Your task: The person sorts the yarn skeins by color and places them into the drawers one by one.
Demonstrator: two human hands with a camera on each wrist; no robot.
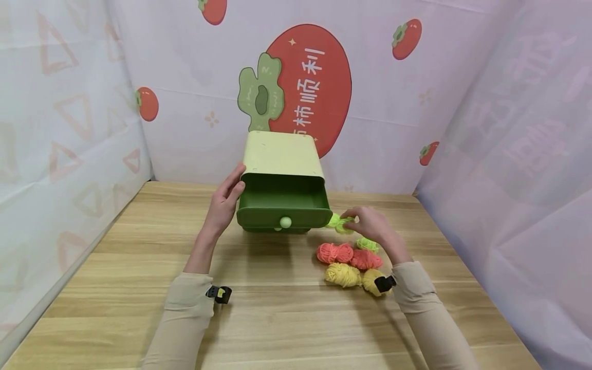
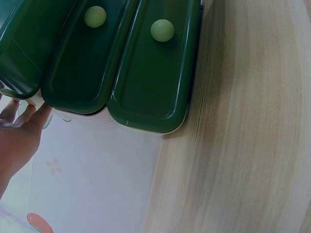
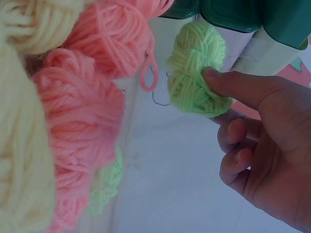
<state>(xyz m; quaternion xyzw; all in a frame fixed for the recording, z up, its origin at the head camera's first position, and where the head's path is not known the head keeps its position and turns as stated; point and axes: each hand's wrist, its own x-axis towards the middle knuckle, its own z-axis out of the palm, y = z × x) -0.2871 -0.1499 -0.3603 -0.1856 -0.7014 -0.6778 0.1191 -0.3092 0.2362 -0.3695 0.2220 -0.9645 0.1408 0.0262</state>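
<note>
A small cabinet with a cream shell [image 1: 283, 151] and green drawers stands on the table. Its top drawer [image 1: 284, 217] is pulled out, showing a bare green floor and a pale round knob [image 1: 285, 222]. Against the cabinet's left side lies my left hand [image 1: 222, 208], fingers extended and touching the shell. In the left wrist view, two lower drawers [image 2: 150, 82] are pushed in. To the right of the cabinet, my right hand [image 1: 372, 224] pinches a light green yarn ball [image 3: 197, 68] between thumb and fingers.
Near my right forearm lie two coral yarn balls [image 1: 335, 253], two yellow yarn balls [image 1: 343, 275] and another green yarn ball [image 1: 367, 244]. They sit on a wooden table [image 1: 287, 329]. Patterned cloth walls [image 1: 185, 139] border the back and both sides.
</note>
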